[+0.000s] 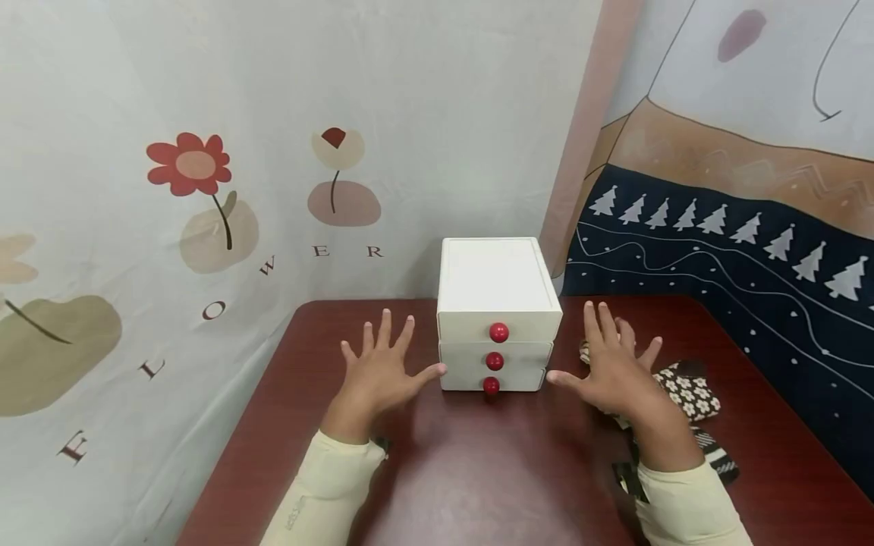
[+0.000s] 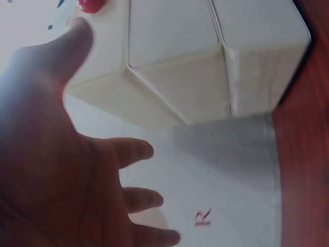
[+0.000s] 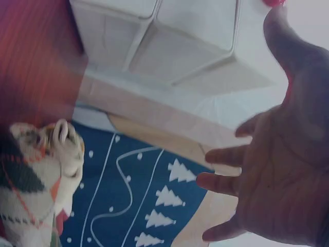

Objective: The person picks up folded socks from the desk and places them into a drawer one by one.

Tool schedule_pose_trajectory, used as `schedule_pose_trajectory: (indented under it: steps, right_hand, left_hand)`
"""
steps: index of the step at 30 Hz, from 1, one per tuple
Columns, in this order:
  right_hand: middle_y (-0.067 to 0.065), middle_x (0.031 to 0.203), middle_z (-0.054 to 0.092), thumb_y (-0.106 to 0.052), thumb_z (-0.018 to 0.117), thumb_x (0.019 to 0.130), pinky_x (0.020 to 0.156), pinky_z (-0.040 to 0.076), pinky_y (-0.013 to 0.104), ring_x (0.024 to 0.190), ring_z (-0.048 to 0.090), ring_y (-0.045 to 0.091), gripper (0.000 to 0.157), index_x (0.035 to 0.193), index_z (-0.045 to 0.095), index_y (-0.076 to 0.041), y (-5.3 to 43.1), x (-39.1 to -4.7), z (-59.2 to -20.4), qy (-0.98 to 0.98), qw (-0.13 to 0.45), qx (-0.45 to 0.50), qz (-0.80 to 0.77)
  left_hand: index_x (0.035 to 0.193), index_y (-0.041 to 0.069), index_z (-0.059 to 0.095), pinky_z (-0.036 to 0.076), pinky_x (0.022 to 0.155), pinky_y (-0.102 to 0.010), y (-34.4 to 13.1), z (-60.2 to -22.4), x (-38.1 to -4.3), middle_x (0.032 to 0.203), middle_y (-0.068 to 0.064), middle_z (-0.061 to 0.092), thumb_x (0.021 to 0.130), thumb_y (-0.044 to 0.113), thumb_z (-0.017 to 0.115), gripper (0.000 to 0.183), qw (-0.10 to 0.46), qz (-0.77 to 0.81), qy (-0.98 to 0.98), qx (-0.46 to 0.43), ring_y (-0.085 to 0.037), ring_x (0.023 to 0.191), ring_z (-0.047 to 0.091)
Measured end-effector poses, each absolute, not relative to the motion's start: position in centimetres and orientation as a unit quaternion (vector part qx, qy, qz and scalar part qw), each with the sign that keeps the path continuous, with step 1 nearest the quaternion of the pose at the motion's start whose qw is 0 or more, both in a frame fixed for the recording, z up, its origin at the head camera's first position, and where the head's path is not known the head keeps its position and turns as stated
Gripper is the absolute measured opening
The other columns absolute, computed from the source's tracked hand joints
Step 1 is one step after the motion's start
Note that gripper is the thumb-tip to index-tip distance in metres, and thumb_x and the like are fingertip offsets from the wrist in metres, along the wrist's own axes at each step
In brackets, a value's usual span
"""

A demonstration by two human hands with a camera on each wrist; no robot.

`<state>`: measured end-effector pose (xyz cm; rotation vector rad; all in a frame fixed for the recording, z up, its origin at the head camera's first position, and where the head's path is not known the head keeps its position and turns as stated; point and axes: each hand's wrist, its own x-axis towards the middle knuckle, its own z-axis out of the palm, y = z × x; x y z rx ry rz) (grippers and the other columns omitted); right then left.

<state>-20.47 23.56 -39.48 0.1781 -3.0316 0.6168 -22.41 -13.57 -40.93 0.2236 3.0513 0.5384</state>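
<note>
A white box of three stacked drawers with round red knobs stands on the dark red table. To its left my left hand is held with fingers spread, the thumb near the box's front left edge. My right hand is spread the same way on the other side, its thumb close to the lower right corner. Both palms face the box, and neither holds anything. Beneath and beside the right hand lie patterned knitted socks, one with white flowers and one striped, partly covered by the hand and forearm.
A pale cloth with printed flowers hangs behind and to the left. On the right hangs a cloth with white trees on dark blue. The wooden tabletop extends in front of the drawers.
</note>
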Motion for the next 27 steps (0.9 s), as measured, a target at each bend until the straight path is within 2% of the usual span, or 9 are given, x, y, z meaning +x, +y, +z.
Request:
schedule_pose_trajectory:
  steps: [2, 4, 6, 9, 14, 16, 20, 23, 27]
  right_hand:
    - [0.034, 0.176, 0.013, -0.066, 0.084, 0.085, 0.114, 0.001, 0.093, 0.156, 0.014, 0.063, 0.141, 0.175, -0.007, -0.007, 23.0, -20.3, -39.5, -0.980, 0.050, 0.059, 0.185]
    - [0.036, 0.170, 0.022, -0.063, 0.086, 0.084, 0.111, 0.014, 0.090, 0.150, 0.023, 0.061, 0.142, 0.175, -0.007, -0.006, 22.4, -20.1, -39.5, -0.980, 0.080, 0.057, 0.174]
    - [0.037, 0.164, 0.028, -0.061, 0.087, 0.084, 0.106, 0.021, 0.086, 0.145, 0.028, 0.059, 0.143, 0.174, -0.009, -0.006, 21.8, -19.9, -39.4, -0.979, 0.108, 0.049, 0.167]
    - [0.038, 0.155, 0.035, -0.057, 0.086, 0.086, 0.100, 0.029, 0.082, 0.136, 0.034, 0.056, 0.140, 0.174, -0.008, -0.004, 20.8, -19.6, -39.3, -0.973, 0.158, 0.029, 0.167]
    - [0.037, 0.140, 0.045, -0.049, 0.086, 0.090, 0.101, 0.031, 0.077, 0.127, 0.040, 0.054, 0.131, 0.174, -0.002, -0.001, 19.0, -19.1, -39.1, -0.956, 0.218, 0.013, 0.195]
    - [0.036, 0.138, 0.047, -0.048, 0.087, 0.090, 0.102, 0.030, 0.076, 0.126, 0.041, 0.053, 0.130, 0.175, 0.000, -0.002, 18.4, -19.0, -39.0, -0.951, 0.226, 0.019, 0.209]
    - [0.031, 0.131, 0.056, -0.045, 0.087, 0.090, 0.099, 0.035, 0.070, 0.124, 0.048, 0.049, 0.123, 0.175, 0.008, -0.005, 17.4, -18.9, -39.1, -0.940, 0.241, 0.037, 0.237]
    - [0.023, 0.113, 0.062, -0.040, 0.089, 0.090, 0.086, 0.041, 0.058, 0.107, 0.055, 0.041, 0.111, 0.171, 0.024, -0.003, 16.7, -19.0, -39.7, -0.921, 0.286, 0.057, 0.258]
    - [0.014, 0.095, 0.058, -0.034, 0.090, 0.088, 0.069, 0.041, 0.044, 0.080, 0.053, 0.031, 0.088, 0.154, 0.045, 0.003, 15.8, -19.5, -40.6, -0.892, 0.350, 0.079, 0.276]
  left_hand:
    - [0.177, 0.030, 0.015, 0.009, 0.126, -0.085, -13.2, -41.0, -22.6, 0.186, -0.014, 0.000, 0.095, 0.088, 0.051, 0.106, 0.039, 0.226, 0.970, 0.079, -0.052, 0.169, 0.009]
    - [0.177, 0.027, 0.015, 0.017, 0.127, -0.081, -12.8, -41.2, -22.7, 0.186, -0.015, 0.003, 0.099, 0.083, 0.050, 0.102, 0.054, 0.286, 0.953, 0.088, -0.051, 0.168, 0.016]
    - [0.177, 0.022, 0.018, 0.023, 0.128, -0.078, -12.5, -41.3, -23.0, 0.185, -0.018, 0.009, 0.104, 0.078, 0.048, 0.097, 0.056, 0.345, 0.932, 0.098, -0.050, 0.167, 0.021]
    - [0.176, 0.014, 0.019, 0.024, 0.131, -0.072, -12.1, -41.3, -23.6, 0.182, -0.024, 0.019, 0.107, 0.077, 0.042, 0.096, 0.047, 0.417, 0.900, 0.116, -0.049, 0.166, 0.026]
    - [0.175, 0.005, 0.015, 0.020, 0.134, -0.067, -11.3, -41.3, -24.7, 0.179, -0.027, 0.026, 0.102, 0.087, 0.031, 0.111, 0.041, 0.501, 0.855, 0.130, -0.046, 0.166, 0.026]
    - [0.175, 0.002, 0.014, 0.016, 0.135, -0.068, -10.8, -41.2, -25.1, 0.179, -0.027, 0.024, 0.105, 0.082, 0.030, 0.107, 0.044, 0.536, 0.833, 0.130, -0.045, 0.168, 0.020]
    - [0.175, 0.004, 0.012, 0.019, 0.128, -0.079, -10.1, -40.7, -25.5, 0.182, -0.025, 0.016, 0.114, 0.063, 0.033, 0.087, 0.081, 0.622, 0.773, 0.096, -0.048, 0.169, 0.014]
    - [0.176, 0.011, 0.015, 0.024, 0.122, -0.085, -9.6, -40.3, -25.6, 0.182, -0.021, 0.016, 0.113, 0.059, 0.038, 0.082, 0.104, 0.667, 0.736, 0.051, -0.050, 0.168, 0.017]
    - [0.174, 0.017, 0.025, 0.030, 0.123, -0.081, -8.9, -39.9, -25.8, 0.181, -0.017, 0.023, 0.110, 0.063, 0.042, 0.080, 0.098, 0.687, 0.720, 0.016, -0.051, 0.164, 0.027]
